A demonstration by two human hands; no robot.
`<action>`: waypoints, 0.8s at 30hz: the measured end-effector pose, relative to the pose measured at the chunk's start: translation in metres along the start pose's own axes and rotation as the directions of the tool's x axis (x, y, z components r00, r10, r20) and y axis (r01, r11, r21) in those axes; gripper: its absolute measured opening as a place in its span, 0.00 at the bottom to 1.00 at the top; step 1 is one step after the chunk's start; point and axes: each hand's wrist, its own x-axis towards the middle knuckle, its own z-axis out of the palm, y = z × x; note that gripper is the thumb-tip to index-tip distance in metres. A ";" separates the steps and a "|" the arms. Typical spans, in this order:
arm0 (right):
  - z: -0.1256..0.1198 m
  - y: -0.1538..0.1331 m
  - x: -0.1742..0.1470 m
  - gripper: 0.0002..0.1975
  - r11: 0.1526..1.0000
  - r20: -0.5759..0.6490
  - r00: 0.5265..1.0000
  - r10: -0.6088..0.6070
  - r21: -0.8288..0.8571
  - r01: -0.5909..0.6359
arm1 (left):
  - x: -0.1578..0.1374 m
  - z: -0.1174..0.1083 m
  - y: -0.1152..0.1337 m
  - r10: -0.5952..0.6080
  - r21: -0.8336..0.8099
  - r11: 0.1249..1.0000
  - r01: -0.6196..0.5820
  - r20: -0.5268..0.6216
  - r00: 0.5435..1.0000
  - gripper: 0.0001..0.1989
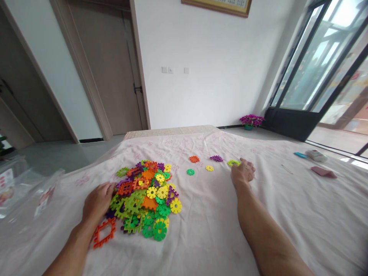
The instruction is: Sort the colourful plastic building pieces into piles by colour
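A heap of plastic interlocking building pieces [148, 195] in orange, yellow, green and purple lies on the bedsheet. My left hand [99, 199] rests against the heap's left side, fingers stretched toward it and holding nothing I can see. Below that hand lies an orange square frame piece [104, 233]. Farther right, my right hand [243, 171] has its fingers bent at a lime-green piece [233, 163], gripping its right edge near the sheet. Left of it are a purple piece [216, 158], a yellow disc [209, 168], an orange piece [194, 159] and a green disc [190, 172], set apart from one another.
The pale, wrinkled bedsheet [201, 230] covers the surface. Clear plastic bags [43, 191] lie at the left. A pink item [323, 172], a thin stick [286, 169], a blue item [300, 155] and a whitish bundle [316, 155] are at the right.
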 end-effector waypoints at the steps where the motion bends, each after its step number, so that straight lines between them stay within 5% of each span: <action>1: 0.000 -0.002 -0.001 0.25 0.999 0.015 0.999 -0.045 -0.015 0.045 | 0.000 0.000 0.000 0.001 0.001 1.000 -0.001 -0.002 1.000 0.26; 6: 0.002 -0.007 -0.005 0.23 0.974 0.250 0.951 -0.182 -0.086 0.209 | 0.000 0.001 0.000 -0.007 0.005 1.000 0.007 -0.014 1.000 0.26; 14: 0.002 -0.020 -0.015 0.24 0.936 0.197 0.933 -0.302 -0.128 0.329 | -0.002 -0.002 0.002 -0.003 0.020 1.000 0.003 -0.003 1.000 0.26; 17: 0.002 -0.045 -0.030 0.22 0.870 0.248 0.844 -0.476 -0.011 0.493 | -0.001 -0.002 0.003 -0.009 0.014 1.000 0.009 -0.012 1.000 0.25; 20: 0.007 -0.073 -0.053 0.21 0.752 0.333 0.691 -0.641 0.094 0.652 | -0.002 -0.002 0.004 -0.001 0.007 1.000 0.001 -0.026 1.000 0.24; 24: 0.019 -0.099 -0.078 0.20 0.687 0.460 0.578 -0.674 0.103 0.719 | -0.002 -0.003 0.005 -0.012 0.004 1.000 0.012 -0.034 0.999 0.24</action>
